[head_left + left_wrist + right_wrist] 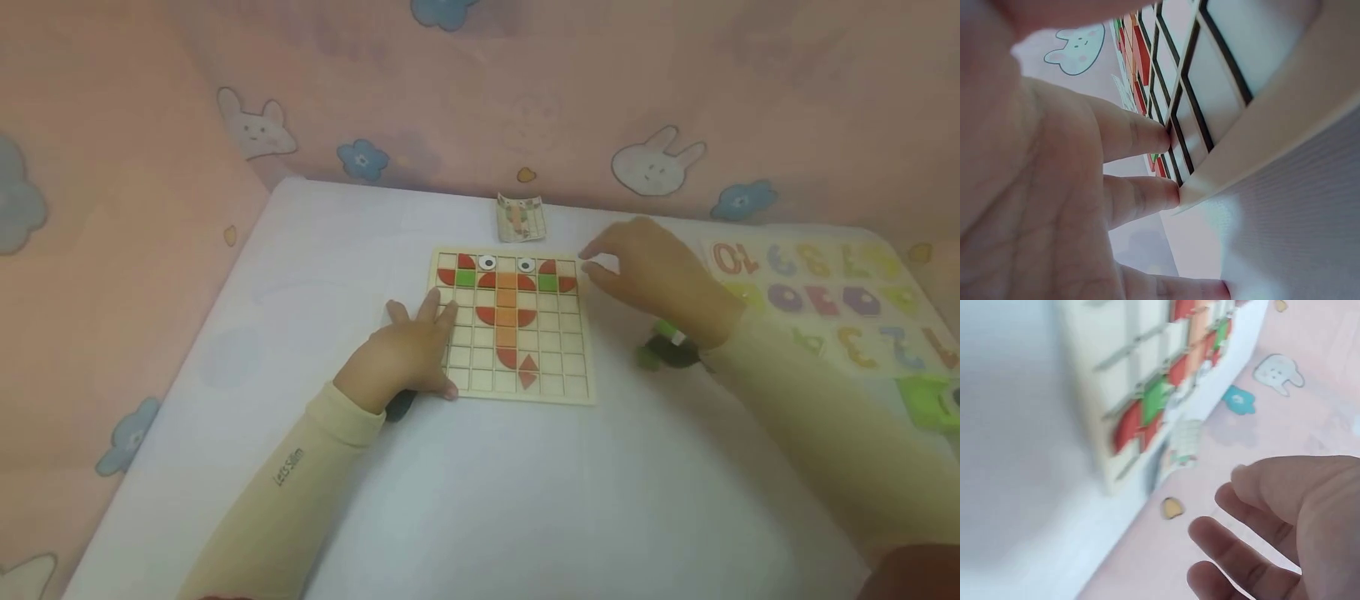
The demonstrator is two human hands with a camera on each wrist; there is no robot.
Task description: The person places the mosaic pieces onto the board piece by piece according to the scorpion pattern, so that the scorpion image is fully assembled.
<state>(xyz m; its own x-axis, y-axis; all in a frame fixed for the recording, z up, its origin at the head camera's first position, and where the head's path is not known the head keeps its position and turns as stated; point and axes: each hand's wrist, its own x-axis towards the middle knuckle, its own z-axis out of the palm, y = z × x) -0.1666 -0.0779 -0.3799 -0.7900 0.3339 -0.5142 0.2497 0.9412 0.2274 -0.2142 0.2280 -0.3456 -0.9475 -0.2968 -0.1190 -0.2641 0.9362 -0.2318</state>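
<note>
A square wooden grid board (pixel 552 340) lies on the white table. Set in it are red quarter-round pieces (pixel 486 316), orange squares (pixel 507 317), green squares (pixel 465 278), red triangles (pixel 528 363) and two eye pieces (pixel 487 262). Along the board's left edge rests my left hand (pixel 401 354), its fingers spread; two fingertips (pixel 1169 194) touch the frame in the left wrist view. Off the board's upper right corner hovers my right hand (pixel 660 271), fingers slightly bent and thumb apart, holding nothing. A small curled picture card (pixel 521 225) with a similar pattern stands behind the board.
A pale number puzzle board (pixel 765 337) with coloured numerals lies at the right. A bright green object (pixel 926 403) sits at the right edge. Under the right wrist are a dark item and green pieces (pixel 648 357), partly hidden. A pink patterned wall covering (pixel 465 108) stands behind the table.
</note>
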